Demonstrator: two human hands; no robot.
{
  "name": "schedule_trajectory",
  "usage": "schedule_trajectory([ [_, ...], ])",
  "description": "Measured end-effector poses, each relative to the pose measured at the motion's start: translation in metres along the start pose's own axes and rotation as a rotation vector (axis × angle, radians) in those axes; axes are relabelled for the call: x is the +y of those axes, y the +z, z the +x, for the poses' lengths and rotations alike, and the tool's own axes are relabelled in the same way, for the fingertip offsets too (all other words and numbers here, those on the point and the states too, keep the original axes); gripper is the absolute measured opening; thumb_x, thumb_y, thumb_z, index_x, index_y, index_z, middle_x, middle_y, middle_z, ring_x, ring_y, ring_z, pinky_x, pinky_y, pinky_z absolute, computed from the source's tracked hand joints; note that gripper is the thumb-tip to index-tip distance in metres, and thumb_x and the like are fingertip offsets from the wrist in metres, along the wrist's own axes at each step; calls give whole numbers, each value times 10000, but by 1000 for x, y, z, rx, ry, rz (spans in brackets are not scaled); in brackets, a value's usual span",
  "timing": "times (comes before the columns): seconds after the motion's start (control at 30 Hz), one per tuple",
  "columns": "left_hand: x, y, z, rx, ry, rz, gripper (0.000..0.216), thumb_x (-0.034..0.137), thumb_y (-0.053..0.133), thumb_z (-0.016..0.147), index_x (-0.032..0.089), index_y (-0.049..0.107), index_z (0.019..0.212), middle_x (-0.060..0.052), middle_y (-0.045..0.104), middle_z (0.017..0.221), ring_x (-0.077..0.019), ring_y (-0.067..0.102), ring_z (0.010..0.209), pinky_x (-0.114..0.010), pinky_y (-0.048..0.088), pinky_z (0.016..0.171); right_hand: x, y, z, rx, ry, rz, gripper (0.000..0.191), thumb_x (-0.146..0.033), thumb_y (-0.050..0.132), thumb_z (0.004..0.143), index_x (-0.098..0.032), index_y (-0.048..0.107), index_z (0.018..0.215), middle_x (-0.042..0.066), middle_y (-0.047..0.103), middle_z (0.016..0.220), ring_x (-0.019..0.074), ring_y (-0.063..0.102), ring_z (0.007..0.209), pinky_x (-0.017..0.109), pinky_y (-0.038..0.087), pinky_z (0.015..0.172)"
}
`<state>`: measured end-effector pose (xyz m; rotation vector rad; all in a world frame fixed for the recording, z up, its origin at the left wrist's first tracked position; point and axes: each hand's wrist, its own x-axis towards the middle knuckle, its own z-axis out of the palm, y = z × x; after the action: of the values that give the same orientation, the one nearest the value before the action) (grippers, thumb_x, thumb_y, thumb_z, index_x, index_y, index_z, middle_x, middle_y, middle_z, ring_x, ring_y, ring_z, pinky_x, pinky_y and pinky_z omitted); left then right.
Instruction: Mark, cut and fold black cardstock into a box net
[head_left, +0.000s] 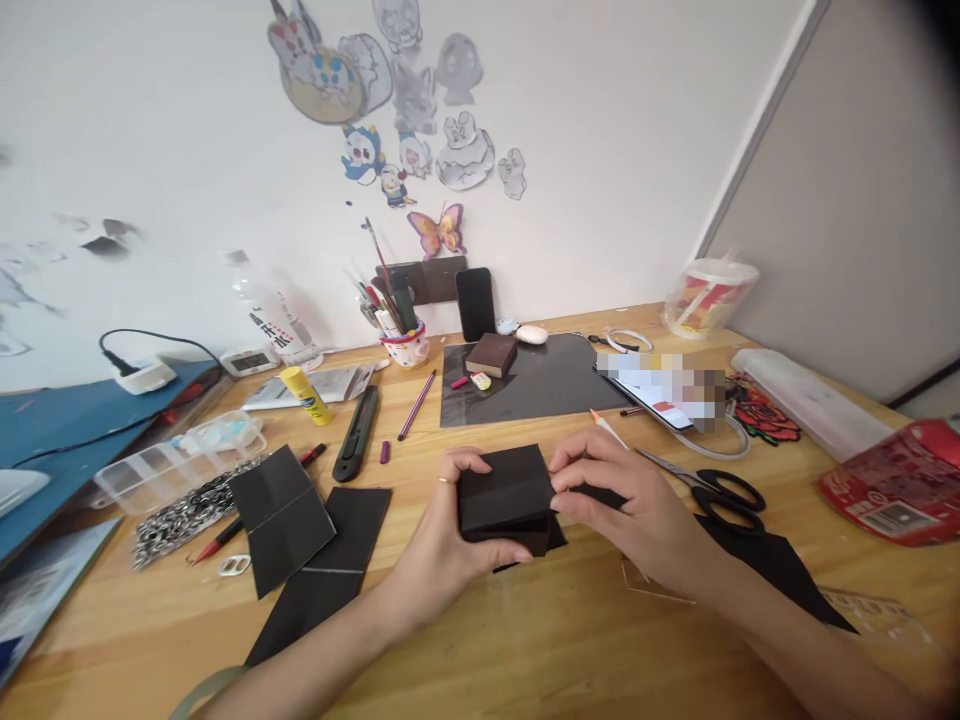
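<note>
Both my hands hold a folded piece of black paper [510, 490] just above the wooden desk [525, 650]. My left hand [450, 535] grips its left side, thumb under the front edge and fingers curled over the back. My right hand [626, 500] pinches the right edge with fingertips pressed together. More black paper shows beneath the folded piece. A black paper sheet [772, 575] lies under my right forearm.
Creased black sheets [300, 530] lie at left beside a metal chain [180, 520], a utility knife [356, 432] and a glue stick [306, 395]. Scissors [720, 490] and a phone [660, 395] lie at right. A dark mat [540, 385], pen cup [401, 340] and plastic organiser [180, 460] stand behind.
</note>
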<state>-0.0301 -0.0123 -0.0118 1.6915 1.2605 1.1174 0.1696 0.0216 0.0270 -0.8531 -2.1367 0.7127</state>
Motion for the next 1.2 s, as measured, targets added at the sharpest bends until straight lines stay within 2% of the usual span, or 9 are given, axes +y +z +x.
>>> schedule_trajectory([
  [0.13,0,0,0,-10,2,13,623,370,750,601,265,289,1005,-45,328,1094,-239,387,1061,-372,360,888,4,1,1,-15,-31,-2,103,-185,558,819,-211,600,728,5,545,838,141,525,798,273,410,722],
  [0.33,7,-1,0,-42,-60,-43,660,314,764,581,254,256,998,-44,348,1077,-236,411,1052,-364,385,870,4,5,-1,66,-19,-128,93,-212,598,789,-211,593,696,0,501,776,141,514,720,264,407,642],
  [0.57,9,1,-1,-57,-60,-44,603,215,696,634,245,241,1028,-42,345,1066,-220,388,1074,-354,368,883,0,7,-1,76,-30,-245,137,-213,575,804,-198,552,670,-2,486,749,128,497,667,257,382,592],
  [0.77,7,4,-1,-42,-58,-34,587,213,684,640,244,245,1029,-40,343,1072,-213,393,1058,-345,369,873,-1,7,2,11,49,-143,204,-234,513,847,-200,527,647,-13,462,711,123,469,635,249,376,575],
  [1.0,9,4,-1,-43,-64,-50,588,199,687,639,240,243,1021,-31,361,1053,-194,412,1022,-341,365,884,4,-5,5,-199,29,-104,174,-199,427,889,-212,543,760,-6,485,763,125,482,683,247,395,622],
  [1.2,11,2,-1,-42,-63,-40,577,213,691,641,244,251,1013,-41,356,1064,-214,412,1037,-376,360,899,7,-9,4,-197,-33,-116,159,-170,448,874,-216,566,777,11,519,789,135,502,707,263,405,629],
])
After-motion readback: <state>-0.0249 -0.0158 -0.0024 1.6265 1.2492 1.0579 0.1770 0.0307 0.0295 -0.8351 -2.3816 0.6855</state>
